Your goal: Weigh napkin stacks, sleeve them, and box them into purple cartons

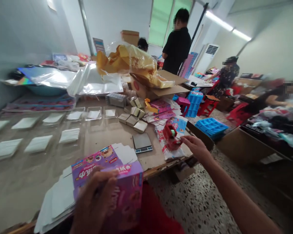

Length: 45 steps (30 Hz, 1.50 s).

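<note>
My left hand (95, 195) is closed around a purple printed carton (127, 195), held upright at the table's front edge. Beside and behind it lies a fanned stack of flat purple cartons (90, 162), their white flaps showing. At the right, my right hand (196, 148) reaches out with its fingertips pinched at the front end of a red tape dispenser (169, 131). Whether tape is between those fingers is too small to see. Under the dispenser is a white and red plastic package (172, 152). A small digital scale (142, 142) lies between the two hands.
Clear trays with white sheet stacks (69, 135) line the table (107, 135) on the left. Small card blocks (132, 120) sit mid-table, before an open cardboard box (146, 89). Blue baskets (211, 126) and red stools stand on the floor. Several people (177, 48) are in the background.
</note>
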Tool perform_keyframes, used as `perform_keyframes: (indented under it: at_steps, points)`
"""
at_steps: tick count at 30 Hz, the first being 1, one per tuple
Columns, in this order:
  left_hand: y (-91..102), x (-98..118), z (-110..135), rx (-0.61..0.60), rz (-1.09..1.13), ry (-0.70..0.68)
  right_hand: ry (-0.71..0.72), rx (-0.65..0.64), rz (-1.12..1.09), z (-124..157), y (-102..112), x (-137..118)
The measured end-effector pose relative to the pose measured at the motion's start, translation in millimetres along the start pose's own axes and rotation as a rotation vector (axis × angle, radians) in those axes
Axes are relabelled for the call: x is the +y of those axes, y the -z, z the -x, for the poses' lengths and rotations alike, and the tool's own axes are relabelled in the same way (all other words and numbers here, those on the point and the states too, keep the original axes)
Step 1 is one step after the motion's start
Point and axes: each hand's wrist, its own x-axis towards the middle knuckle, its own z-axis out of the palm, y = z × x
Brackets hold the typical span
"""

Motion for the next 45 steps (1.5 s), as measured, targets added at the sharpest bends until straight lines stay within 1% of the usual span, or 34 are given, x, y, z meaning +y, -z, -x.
perform_keyframes:
  at_steps: [1,2,4,7,9,10,13,15,17,19,22,24,26,28,29,30,32,33,34,35,36,38,41,43,45]
  points:
    - [-14.3,-3,12,-0.029,0.007,0.026,-0.026,-0.084,-0.018,-5,3,8]
    - [-26.8,-6,23,-0.058,0.008,0.062,-0.035,-0.138,-0.045,-9,2,12]
    - [-44.4,-10,43,-0.123,0.026,0.161,-0.045,-0.169,-0.095,-14,-4,14]
    - [-54.3,-10,64,-0.220,0.091,0.361,-0.079,-0.148,-0.161,-17,-13,5]
    - [-56.6,-6,70,-0.270,0.151,0.462,-0.092,-0.110,-0.201,-12,-14,1]
    - [-57.9,-4,71,-0.291,0.173,0.492,-0.091,-0.085,-0.215,-7,-13,0]
    - [-63.6,1,67,-0.362,0.190,0.500,-0.100,-0.012,-0.283,17,-8,6]
    - [-68.4,3,62,-0.422,0.183,0.492,-0.150,0.007,-0.358,35,-8,17]
    - [-73.3,5,57,-0.485,0.183,0.479,-0.211,0.010,-0.421,46,-12,30]
    - [-78.5,6,54,-0.529,0.167,0.461,-0.244,0.021,-0.437,48,-20,42]
    - [-86.5,5,51,-0.573,0.134,0.429,-0.239,0.019,-0.414,36,-29,56]
    - [-91.9,3,49,-0.616,0.123,0.412,-0.216,0.015,-0.373,28,-29,61]
    - [-97.5,0,45,-0.662,0.119,0.405,-0.194,-0.015,-0.320,27,-23,60]
    - [-103.3,-4,40,-0.705,0.137,0.399,-0.189,-0.092,-0.275,33,-12,53]
    - [-106.4,-6,38,-0.727,0.152,0.399,-0.189,-0.176,-0.253,38,-7,46]
    - [-109.5,-8,37,-0.751,0.169,0.402,-0.180,-0.316,-0.219,44,-3,37]
    - [-115.6,-12,36,-0.799,0.194,0.422,-0.113,-0.706,-0.118,55,1,16]
    - [-118.3,-13,36,-0.816,0.200,0.440,-0.053,-0.910,-0.056,59,0,4]
    - [-120.6,-13,36,-0.831,0.204,0.465,0.015,-1.087,0.008,62,-3,-7]
    - [-122.3,-13,36,-0.843,0.204,0.480,0.077,-1.219,0.068,64,-8,-16]
    - [-123.3,-12,37,-0.849,0.201,0.482,0.122,-1.294,0.120,64,-15,-24]
    - [-123.8,-9,38,-0.855,0.195,0.451,0.174,-1.378,0.240,64,-30,-35]
    - [-122.1,-5,38,-0.856,0.194,0.399,0.232,-1.404,0.405,60,-49,-39]
    - [-120.4,-4,39,-0.868,0.224,0.392,0.250,-1.424,0.423,57,-57,-37]
    - [-118.0,-3,39,-0.897,0.290,0.390,0.202,-1.447,0.380,53,-60,-33]
